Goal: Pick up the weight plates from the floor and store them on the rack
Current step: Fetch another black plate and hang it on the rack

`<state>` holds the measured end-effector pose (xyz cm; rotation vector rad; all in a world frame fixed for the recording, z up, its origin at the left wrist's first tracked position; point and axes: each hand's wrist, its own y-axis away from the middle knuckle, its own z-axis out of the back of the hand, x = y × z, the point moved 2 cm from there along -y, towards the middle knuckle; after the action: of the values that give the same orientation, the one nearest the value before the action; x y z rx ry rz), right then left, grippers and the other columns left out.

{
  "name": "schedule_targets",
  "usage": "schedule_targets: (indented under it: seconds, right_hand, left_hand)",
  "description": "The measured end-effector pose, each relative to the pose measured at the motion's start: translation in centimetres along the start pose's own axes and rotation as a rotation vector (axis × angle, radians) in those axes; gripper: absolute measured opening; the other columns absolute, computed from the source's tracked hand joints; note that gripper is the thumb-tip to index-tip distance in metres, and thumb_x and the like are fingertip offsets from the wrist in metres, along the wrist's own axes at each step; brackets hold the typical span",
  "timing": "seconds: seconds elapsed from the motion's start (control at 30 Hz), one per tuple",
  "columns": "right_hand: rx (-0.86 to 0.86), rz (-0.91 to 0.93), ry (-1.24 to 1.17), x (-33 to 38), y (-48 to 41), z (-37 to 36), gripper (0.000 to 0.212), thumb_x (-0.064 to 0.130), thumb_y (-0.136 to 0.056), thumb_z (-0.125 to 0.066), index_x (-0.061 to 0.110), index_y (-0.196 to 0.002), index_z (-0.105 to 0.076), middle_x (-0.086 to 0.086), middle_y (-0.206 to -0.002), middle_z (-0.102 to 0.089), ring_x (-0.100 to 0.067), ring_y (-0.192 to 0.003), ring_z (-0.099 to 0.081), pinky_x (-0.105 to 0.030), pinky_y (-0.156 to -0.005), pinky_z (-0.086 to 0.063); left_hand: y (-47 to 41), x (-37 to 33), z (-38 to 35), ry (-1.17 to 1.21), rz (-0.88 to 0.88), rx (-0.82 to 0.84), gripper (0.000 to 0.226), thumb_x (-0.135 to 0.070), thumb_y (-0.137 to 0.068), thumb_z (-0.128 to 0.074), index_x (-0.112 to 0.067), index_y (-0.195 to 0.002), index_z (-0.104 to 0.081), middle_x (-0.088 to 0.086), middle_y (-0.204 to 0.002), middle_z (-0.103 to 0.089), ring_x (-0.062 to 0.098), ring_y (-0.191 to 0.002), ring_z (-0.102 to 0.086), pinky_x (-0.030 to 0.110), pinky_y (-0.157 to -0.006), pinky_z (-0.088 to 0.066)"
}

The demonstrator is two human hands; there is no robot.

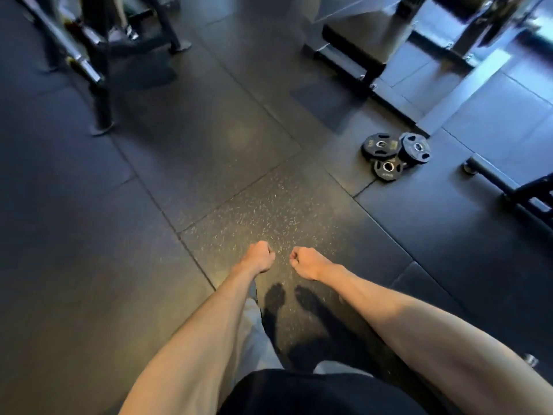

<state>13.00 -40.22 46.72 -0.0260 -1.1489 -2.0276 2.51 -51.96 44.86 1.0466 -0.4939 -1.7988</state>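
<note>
Weight plates (395, 155) are not yet in hand. Nearest the camera, the left hand (259, 258) and right hand (306, 262) reach forward side by side, apart from each other, above the speckled rubber floor (269, 205). The fingers (270, 253) of both are clenched into fists and grasp nothing.

Ahead of the fingers and off to their right, well apart from them, three dark plates lie flat on the floor in a tight cluster, overlapping at their edges. Farther off on that side stands a padded bench (353, 46). Far ahead to the left of the fingers is a dark metal frame (100, 85) carrying a steel bar. Which of these, if any, is the rack I cannot tell.

The step in hand looks like the approach to the first pickup. The next move likely calls for stepping forward and right, bending down, uncurling the fingers and getting them under a plate's rim or into its grip holes.
</note>
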Motion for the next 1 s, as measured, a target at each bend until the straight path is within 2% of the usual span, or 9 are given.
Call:
schedule_targets:
  seconds: [0.27, 0.4, 0.57, 0.7, 0.83, 1.0]
  right_hand:
    - [-0.196, -0.175, -0.237, -0.3, -8.2, 14.8, 0.024, 0.019, -0.099, -0.047, 0.007, -0.112, -0.063, -0.016, -0.115, -0.068, -0.035, -0.109, -0.063, -0.035, -0.090, -0.047]
    - [-0.297, -0.205, -0.319, -2.3, -12.3, 21.2, 0.027, 0.016, -0.099, -0.043, 0.001, -0.107, -0.064, -0.019, -0.111, -0.070, -0.036, -0.104, -0.066, -0.037, -0.085, -0.049]
    - [-0.361, -0.266, -0.446, -7.7, -19.5, 30.3, 0.023, 0.014, -0.097, -0.048, 0.000, -0.101, -0.065, -0.020, -0.107, -0.071, -0.037, -0.100, -0.066, -0.038, -0.081, -0.049]
    - [-0.363, -0.315, -0.507, -12.1, -24.6, 37.6, 0.017, 0.014, -0.096, -0.047, 0.008, -0.088, -0.061, -0.019, -0.105, -0.071, -0.031, -0.095, -0.066, -0.034, -0.076, -0.043]
    - [-0.410, -0.392, -0.641, -15.8, -27.9, 45.3, 0.027, 0.018, -0.098, -0.048, 0.003, -0.109, -0.067, -0.019, -0.114, -0.070, -0.033, -0.108, -0.065, -0.033, -0.086, -0.047]
    - [-0.451, -0.491, -0.810, -20.7, -32.2, 52.5, 0.027, 0.021, -0.096, -0.049, 0.008, -0.112, -0.068, -0.019, -0.115, -0.070, -0.034, -0.109, -0.066, -0.035, -0.089, -0.050]
  left_hand:
    - [-13.2, -13.2, 11.9, -0.231, -0.186, 0.095, 0.024, -0.021, -0.095, -0.051, -0.009, -0.108, -0.068, 0.018, -0.108, -0.072, 0.035, -0.102, -0.068, 0.038, -0.087, -0.054]
    - [-19.8, -21.0, 14.5, -0.329, -0.275, 0.155, 0.025, -0.026, -0.093, -0.051, -0.013, -0.106, -0.068, 0.017, -0.106, -0.073, 0.035, -0.098, -0.070, 0.040, -0.083, -0.056]
    - [-29.5, -33.7, 16.0, -0.457, -0.382, 0.217, 0.026, -0.023, -0.091, -0.051, -0.009, -0.105, -0.068, 0.020, -0.105, -0.073, 0.036, -0.096, -0.070, 0.039, -0.082, -0.056]
    - [-35.6, -43.0, 16.7, -0.533, -0.394, 0.258, 0.025, -0.022, -0.091, -0.050, -0.006, -0.099, -0.068, 0.022, -0.102, -0.073, 0.036, -0.094, -0.070, 0.038, -0.077, -0.055]
    - [-41.0, -51.8, 17.7, -0.600, -0.435, 0.306, 0.026, -0.023, -0.092, -0.050, -0.006, -0.099, -0.068, 0.019, -0.101, -0.074, 0.035, -0.094, -0.070, 0.038, -0.082, -0.054]
    - [-47.4, -61.8, 17.1, -0.704, -0.502, 0.377, 0.022, -0.017, -0.089, -0.051, -0.004, -0.090, -0.069, 0.021, -0.096, -0.073, 0.036, -0.091, -0.070, 0.039, -0.080, -0.055]
